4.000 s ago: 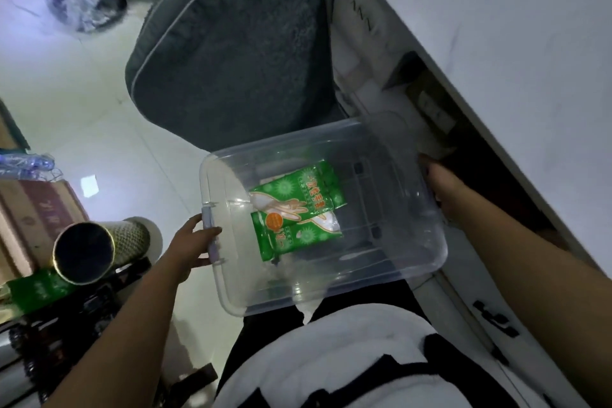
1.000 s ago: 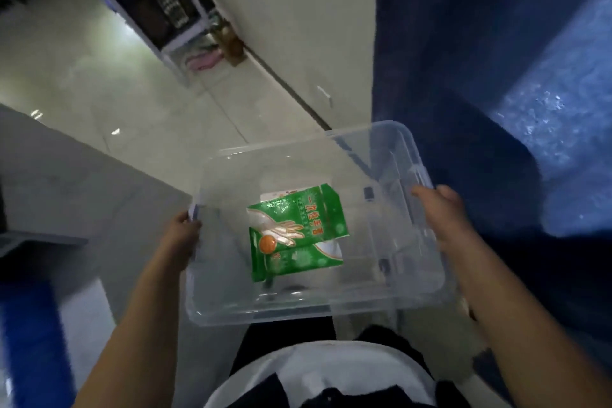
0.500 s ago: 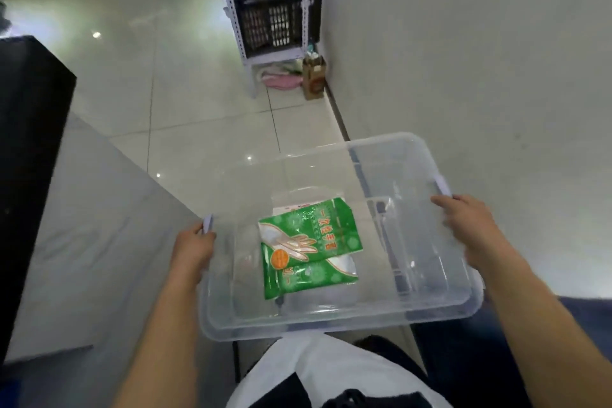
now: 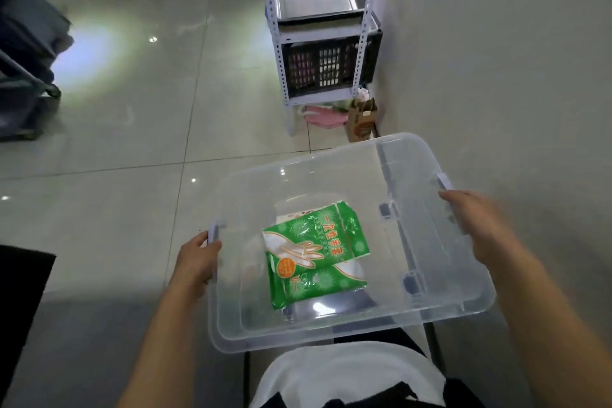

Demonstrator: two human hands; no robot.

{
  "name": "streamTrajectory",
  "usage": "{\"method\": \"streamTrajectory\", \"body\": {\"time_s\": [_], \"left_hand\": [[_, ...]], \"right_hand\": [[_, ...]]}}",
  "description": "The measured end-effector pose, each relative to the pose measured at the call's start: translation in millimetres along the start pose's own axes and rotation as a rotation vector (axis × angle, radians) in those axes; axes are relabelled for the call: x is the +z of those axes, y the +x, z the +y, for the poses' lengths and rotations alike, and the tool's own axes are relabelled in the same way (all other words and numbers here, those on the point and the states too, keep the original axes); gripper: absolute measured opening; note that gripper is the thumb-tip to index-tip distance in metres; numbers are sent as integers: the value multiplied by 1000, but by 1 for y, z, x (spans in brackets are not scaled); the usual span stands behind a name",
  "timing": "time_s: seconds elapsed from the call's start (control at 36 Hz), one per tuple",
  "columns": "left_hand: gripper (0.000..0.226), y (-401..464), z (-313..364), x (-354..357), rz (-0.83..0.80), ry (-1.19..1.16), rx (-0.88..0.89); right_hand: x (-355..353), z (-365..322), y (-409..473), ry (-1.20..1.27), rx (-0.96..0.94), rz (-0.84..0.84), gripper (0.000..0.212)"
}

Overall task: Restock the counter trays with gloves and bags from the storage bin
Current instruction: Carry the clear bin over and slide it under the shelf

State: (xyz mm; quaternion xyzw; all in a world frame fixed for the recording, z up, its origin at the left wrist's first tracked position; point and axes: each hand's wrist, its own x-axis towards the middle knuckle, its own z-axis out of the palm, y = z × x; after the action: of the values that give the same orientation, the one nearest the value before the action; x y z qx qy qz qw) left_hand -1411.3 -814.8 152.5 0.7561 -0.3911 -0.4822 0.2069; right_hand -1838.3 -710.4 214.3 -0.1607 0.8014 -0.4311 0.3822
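I carry a clear plastic storage bin [image 4: 440, 303] in front of my waist, held level. My left hand [image 4: 195, 263] grips its left rim by the grey clip handle. My right hand [image 4: 477, 219] grips the right rim. Inside, on the bin's floor, lies a green packet of disposable gloves [image 4: 314, 252] with a hand picture and an orange dot. A white packet edge [image 4: 288, 217] shows from under the green one.
A white metal rack [image 4: 326, 26] stands ahead against the right wall, with a steel tray on top and a black slotted crate below. A brown paper bag [image 4: 362, 119] and pink cloth lie at its foot. Glossy tiled floor spreads left; a dark cart stands far left.
The view has swung from a chair and counter, past a blue surface, to the floor and rack. The rack looks nearer than half a second ago. Both hands keep hold of the bin.
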Motion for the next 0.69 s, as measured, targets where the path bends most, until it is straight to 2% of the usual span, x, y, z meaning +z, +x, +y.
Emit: {"method": "streamTrajectory", "body": {"time_s": [0.17, 0.31, 0.42, 0.47, 0.58, 0.69], "left_hand": [[39, 66, 87, -18, 130, -22, -95], [31, 116, 143, -49, 275, -89, -121], [30, 162, 172, -81, 320, -191, -229], [31, 194, 182, -98, 334, -221, -263], [30, 269, 201, -129, 328, -301, -300], [26, 355, 222, -162, 308, -389, -311]], "right_hand": [[91, -86, 109, 0, 20, -136, 11], [181, -155, 178, -32, 41, -303, 30], [266, -218, 215, -75, 6, -393, 38], [309, -246, 236, -93, 0, -423, 35], [400, -297, 270, -138, 21, -469, 45], [487, -345, 297, -168, 16, -443, 29]]}}
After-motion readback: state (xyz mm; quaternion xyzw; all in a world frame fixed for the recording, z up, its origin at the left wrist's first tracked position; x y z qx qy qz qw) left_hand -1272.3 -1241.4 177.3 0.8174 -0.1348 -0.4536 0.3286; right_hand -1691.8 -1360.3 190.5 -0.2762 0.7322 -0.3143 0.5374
